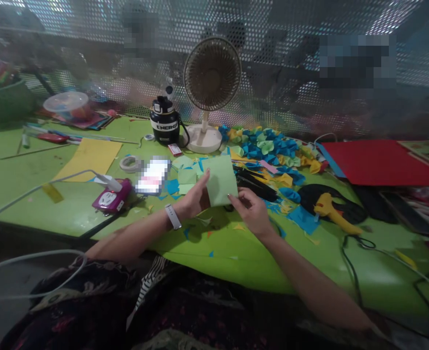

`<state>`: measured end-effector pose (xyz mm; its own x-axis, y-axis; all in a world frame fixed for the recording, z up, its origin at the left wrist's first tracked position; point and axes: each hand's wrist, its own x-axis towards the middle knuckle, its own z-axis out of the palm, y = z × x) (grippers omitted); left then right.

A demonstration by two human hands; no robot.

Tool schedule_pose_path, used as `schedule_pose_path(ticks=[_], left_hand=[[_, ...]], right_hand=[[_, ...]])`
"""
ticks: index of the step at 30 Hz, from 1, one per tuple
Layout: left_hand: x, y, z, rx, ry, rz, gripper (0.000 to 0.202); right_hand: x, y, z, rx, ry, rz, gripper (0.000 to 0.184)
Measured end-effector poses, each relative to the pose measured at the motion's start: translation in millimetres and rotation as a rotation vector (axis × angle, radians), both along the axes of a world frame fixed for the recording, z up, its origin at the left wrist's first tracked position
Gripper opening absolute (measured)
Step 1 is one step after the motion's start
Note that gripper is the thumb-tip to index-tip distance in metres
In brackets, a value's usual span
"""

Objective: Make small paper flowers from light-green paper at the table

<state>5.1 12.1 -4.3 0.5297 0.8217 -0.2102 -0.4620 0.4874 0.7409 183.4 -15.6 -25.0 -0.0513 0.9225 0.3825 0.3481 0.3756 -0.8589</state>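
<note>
Both of my hands hold up a pale green sheet of paper (221, 179) just above the green table (35, 175). My left hand (196, 197), with a white watch on its wrist, grips the sheet's left edge, one finger lying up along it. My right hand (250, 208) pinches the lower right corner from below. Beneath the paper lie blue and green paper scraps (180, 182) and black scissors (256, 187).
A small desk fan (210, 92) and a black jug (164, 124) stand behind. Folded blue, green and yellow paper pieces (269, 146) are heaped to the right, beside a red sheet (378, 163) and a yellow glue gun (333, 213). At the left are a phone (152, 176), tape roll (130, 164), purple socket (111, 198) and yellow sheet (88, 158).
</note>
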Motion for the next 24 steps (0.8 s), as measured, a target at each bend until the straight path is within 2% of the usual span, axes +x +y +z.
schedule_pose_path(ticks=[2, 6, 8, 12, 20, 24], left_hand=[[-0.9, -1.5, -0.6, 0.067, -0.033, -0.023, 0.066], [-0.1, -0.8, -10.7, 0.261, 0.066, -0.001, 0.043], [1.3, 0.3, -14.8, 0.297, 0.056, 0.039, 0.038], [2.4, 0.5, -13.3, 0.269, 0.016, 0.07, 0.035], [4.6, -5.6, -6.5, 0.204, 0.029, 0.138, 0.036], [6.2, -4.8, -9.0, 0.14, 0.027, 0.161, 0.038]], right_hand=[[-1.1, 0.1, 0.3, -0.062, 0.044, 0.004, 0.034], [0.1, -0.3, 3.9, -0.083, 0.058, 0.045, 0.034], [1.4, -0.4, 5.7, -0.064, 0.024, 0.06, 0.035], [2.6, 0.1, 7.7, -0.115, 0.015, 0.085, 0.04], [-2.9, 0.5, 7.9, -0.436, 0.207, 0.297, 0.043], [-2.1, 1.5, 4.7, -0.401, 0.18, 0.306, 0.039]])
